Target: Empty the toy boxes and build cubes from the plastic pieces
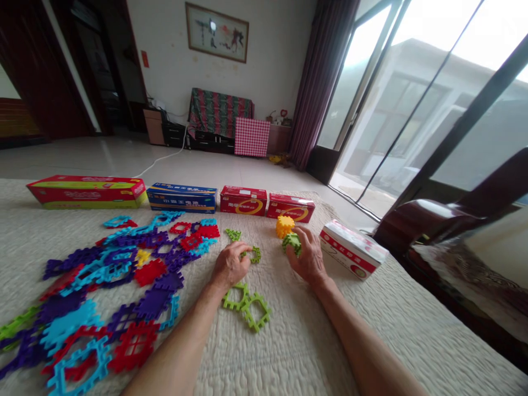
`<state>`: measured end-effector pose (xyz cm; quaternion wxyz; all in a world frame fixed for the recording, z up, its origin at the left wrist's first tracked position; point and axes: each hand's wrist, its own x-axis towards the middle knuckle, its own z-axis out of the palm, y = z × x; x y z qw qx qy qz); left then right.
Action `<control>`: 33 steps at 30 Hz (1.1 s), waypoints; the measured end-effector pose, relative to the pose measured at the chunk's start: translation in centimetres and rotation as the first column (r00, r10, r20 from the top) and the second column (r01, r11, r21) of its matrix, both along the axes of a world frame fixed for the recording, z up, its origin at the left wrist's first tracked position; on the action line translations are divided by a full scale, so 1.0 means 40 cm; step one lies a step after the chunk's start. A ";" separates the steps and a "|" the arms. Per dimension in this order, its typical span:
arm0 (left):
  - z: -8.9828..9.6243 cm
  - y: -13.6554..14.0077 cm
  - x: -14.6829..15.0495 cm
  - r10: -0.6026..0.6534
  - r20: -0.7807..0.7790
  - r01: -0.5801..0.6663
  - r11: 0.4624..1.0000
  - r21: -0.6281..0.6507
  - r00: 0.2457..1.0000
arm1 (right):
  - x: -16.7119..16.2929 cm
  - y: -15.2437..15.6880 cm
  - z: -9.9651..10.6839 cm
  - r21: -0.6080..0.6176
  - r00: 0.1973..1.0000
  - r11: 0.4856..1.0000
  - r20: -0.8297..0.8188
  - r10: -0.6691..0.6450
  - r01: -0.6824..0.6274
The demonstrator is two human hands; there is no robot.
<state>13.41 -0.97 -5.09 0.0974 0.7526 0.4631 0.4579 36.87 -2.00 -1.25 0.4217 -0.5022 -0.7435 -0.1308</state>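
My left hand (231,265) has its fingers curled together at the edge of a small green open-frame building piece (256,254) lying on the cover. My right hand (308,257) is closed around a green toothed block (291,242), which looks built from interlocking pieces. Just behind that block sits a yellow toothed block (284,226). A green triangular piece (233,235) lies beyond my left hand. Nearer to me, two green frame pieces (256,312) lie together between my forearms.
Many loose purple, red and blue interlocking pieces (154,297) spread over the left side of the quilted cover (289,352). Along the back stand a long red-green box (86,192), a blue box (181,198) and two red boxes (243,201). A white-red box (352,248) stands right.
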 end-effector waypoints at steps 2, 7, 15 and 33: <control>0.004 -0.004 -0.001 -0.023 -0.005 0.022 1.000 -0.011 1.000 | -0.019 -0.013 0.007 -0.013 0.992 0.993 0.036 0.118 -0.118; 0.009 -0.009 -0.002 -0.028 -0.107 0.026 0.999 -0.022 0.994 | -0.081 -0.044 0.003 -0.162 0.925 0.925 0.112 0.362 -0.342; 0.053 -0.022 -0.007 0.040 0.136 0.003 0.954 -0.300 0.990 | -0.108 -0.053 -0.004 -0.218 0.917 0.906 0.088 0.389 -0.363; 0.054 -0.013 -0.008 0.172 0.233 -0.102 0.953 -0.285 0.957 | -0.153 -0.068 0.002 -0.442 0.836 0.782 0.115 0.536 -0.440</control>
